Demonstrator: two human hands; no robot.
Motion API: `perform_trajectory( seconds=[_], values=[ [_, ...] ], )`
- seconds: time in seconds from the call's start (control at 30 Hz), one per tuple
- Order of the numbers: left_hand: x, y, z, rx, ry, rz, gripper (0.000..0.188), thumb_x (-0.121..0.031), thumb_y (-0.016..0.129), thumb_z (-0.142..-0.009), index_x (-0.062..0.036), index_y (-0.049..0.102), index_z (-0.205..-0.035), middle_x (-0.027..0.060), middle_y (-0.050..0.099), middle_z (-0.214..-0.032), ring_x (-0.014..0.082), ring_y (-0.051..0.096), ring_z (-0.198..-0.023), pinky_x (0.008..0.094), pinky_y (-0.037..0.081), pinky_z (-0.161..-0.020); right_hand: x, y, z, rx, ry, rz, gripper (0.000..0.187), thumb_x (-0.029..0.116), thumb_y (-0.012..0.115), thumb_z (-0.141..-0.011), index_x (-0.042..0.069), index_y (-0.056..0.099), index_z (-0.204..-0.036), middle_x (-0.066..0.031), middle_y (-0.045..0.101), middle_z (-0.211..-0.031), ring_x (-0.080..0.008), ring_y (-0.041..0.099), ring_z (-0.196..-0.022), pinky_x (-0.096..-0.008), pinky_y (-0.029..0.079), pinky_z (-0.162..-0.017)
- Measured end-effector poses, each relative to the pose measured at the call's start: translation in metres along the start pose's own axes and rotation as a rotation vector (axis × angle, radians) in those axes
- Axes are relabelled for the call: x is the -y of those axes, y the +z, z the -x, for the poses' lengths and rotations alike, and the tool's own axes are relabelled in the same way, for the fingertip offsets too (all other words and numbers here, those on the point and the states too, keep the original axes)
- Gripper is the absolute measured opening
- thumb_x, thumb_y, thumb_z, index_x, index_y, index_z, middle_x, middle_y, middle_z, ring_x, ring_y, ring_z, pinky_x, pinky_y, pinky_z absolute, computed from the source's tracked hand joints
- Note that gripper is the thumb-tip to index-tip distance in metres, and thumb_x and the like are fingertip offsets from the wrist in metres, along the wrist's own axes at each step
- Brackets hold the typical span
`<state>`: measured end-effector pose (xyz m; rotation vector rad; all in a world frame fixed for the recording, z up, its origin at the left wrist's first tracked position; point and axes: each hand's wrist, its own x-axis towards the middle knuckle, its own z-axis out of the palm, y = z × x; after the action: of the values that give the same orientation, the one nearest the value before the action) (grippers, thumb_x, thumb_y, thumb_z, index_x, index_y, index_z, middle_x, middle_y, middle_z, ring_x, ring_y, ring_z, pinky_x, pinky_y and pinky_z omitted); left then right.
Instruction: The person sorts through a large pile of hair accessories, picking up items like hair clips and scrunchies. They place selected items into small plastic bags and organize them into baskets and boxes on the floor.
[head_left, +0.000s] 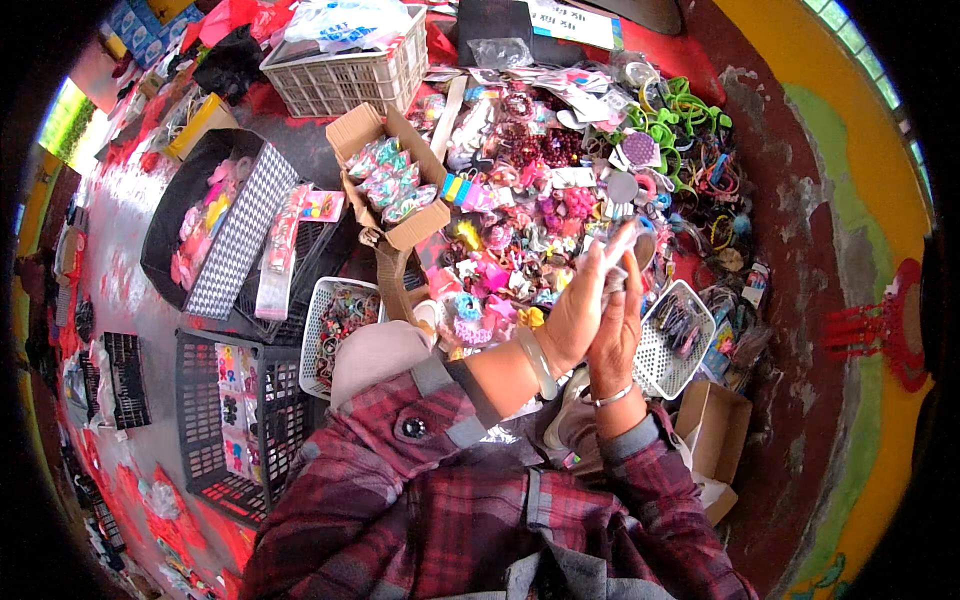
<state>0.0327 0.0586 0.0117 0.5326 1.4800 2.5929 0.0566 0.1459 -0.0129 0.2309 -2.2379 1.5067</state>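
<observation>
My left hand [577,308] and my right hand [614,338] are pressed together in front of me, above the near right part of a heap of hair accessories [540,215]. Both are closed, with a small pale, shiny piece [618,246] showing at the fingertips. Its kind is hard to make out, since the fingers cover much of it. Just beyond the fingertips lie bright hair ties, bows and a round dark disc. A white basket [712,325] of dark clips stands right of my right hand.
An opened cardboard box [425,228] with bagged items stands left of the heap. Around it are a white basket [308,365] of small pieces, a black crate [200,440], a houndstooth bin [240,225] and a grey crate [340,85]. An open carton [730,430] sits near my right arm.
</observation>
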Motion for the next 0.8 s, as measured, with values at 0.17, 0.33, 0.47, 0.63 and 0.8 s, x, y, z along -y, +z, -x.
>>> perform_trajectory(
  seconds=[0.17,0.33,0.47,0.63,0.8],
  values=[
    [0.006,0.017,0.003,0.047,0.275,-0.05,0.052,-0.033,0.02,-0.098,0.0036,0.04,-0.129,0.0169,0.039,-0.135,0.0252,0.034,-0.127,0.0339,0.023,-0.105,0.003,-0.015,-0.012,-0.031,0.335,-0.226,0.045,0.026,0.035,-0.096,-0.004,0.034,-0.13,-0.0182,0.045,-0.127,-0.0257,0.043,-0.118,-0.0342,0.033,-0.098],
    [0.001,0.02,0.009,0.135,0.207,-0.17,0.051,-0.035,0.019,-0.098,-0.001,0.042,-0.129,0.0127,0.042,-0.134,0.0235,0.033,-0.129,0.0336,0.022,-0.105,0.008,-0.029,-0.008,-0.022,0.107,0.174,0.042,0.026,0.046,-0.092,-0.002,0.042,-0.123,-0.0126,0.059,-0.104,-0.0249,0.06,-0.087,-0.032,0.048,-0.075],
    [0.002,0.028,0.009,0.27,0.141,0.011,0.062,-0.044,0.019,-0.096,0.0045,0.036,-0.131,0.016,0.041,-0.133,0.0229,0.036,-0.125,0.0332,0.022,-0.106,-0.052,-0.051,-0.004,0.015,0.597,-1.115,0.043,0.036,0.045,-0.091,0.004,0.047,-0.119,-0.0111,0.059,-0.104,-0.0229,0.06,-0.089,-0.0337,0.049,-0.076],
    [-0.021,0.036,0.004,0.19,0.084,0.238,0.063,-0.047,0.024,-0.095,0.0042,0.044,-0.127,0.014,0.044,-0.13,0.0213,0.042,-0.119,0.0327,0.029,-0.102,-0.029,-0.048,-0.007,-0.056,0.725,-1.252,0.051,0.048,0.045,-0.089,0.008,0.047,-0.121,-0.0093,0.057,-0.112,-0.0233,0.056,-0.099,-0.0371,0.047,-0.085],
    [-0.022,0.041,0.001,0.15,-0.084,0.539,0.065,-0.049,0.025,-0.094,0.0031,0.035,-0.132,0.0143,0.042,-0.132,0.0224,0.043,-0.12,0.0335,0.031,-0.102,-0.026,-0.06,0.0,-0.191,0.722,-1.385,0.06,0.05,0.049,-0.085,0.011,0.04,-0.13,-0.0087,0.049,-0.127,-0.0268,0.049,-0.112,-0.0414,0.039,-0.097]
  ],
)
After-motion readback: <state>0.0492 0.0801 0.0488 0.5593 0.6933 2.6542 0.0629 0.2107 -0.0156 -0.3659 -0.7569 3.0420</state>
